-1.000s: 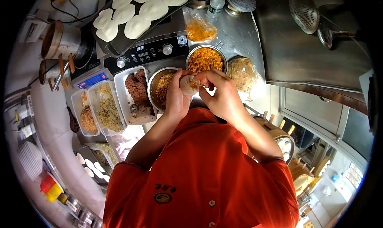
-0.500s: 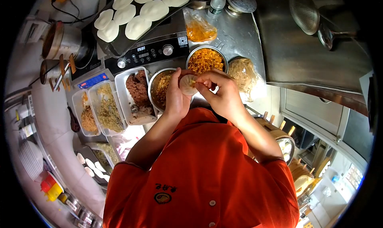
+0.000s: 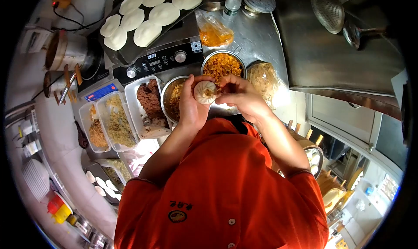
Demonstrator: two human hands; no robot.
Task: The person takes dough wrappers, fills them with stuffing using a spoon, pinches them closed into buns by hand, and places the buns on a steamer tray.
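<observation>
A round, pleated stuffed bun (image 3: 204, 92) rests in my left hand (image 3: 193, 104), with the fingers and thumb curled around it. Its gathered top faces up, and some brownish-yellow filling shows at the centre. My right hand (image 3: 242, 98) is at the bun's right edge, thumb and bent fingers closed in against it; the exact fingertip contact is partly hidden. Just beyond the hands sits a metal bowl of orange-brown chopped filling (image 3: 223, 65). Another metal bowl of minced filling (image 3: 175, 98) is partly covered by my left hand.
Flat dough wrappers (image 3: 164, 14) lie on a dark tray above an induction cooker (image 3: 163, 61). Plastic tubs hold dark red paste (image 3: 149, 96) and greenish filling (image 3: 116, 120). A bottle (image 3: 232, 4), filled bags (image 3: 263, 83) and a bag of orange food (image 3: 215, 31) stand around. Bamboo steamers (image 3: 311, 153) are at right.
My right fingers have shifted from over the bun's top to its right edge. The bun's pleated top and filling now show more plainly. The view has shifted slightly.
</observation>
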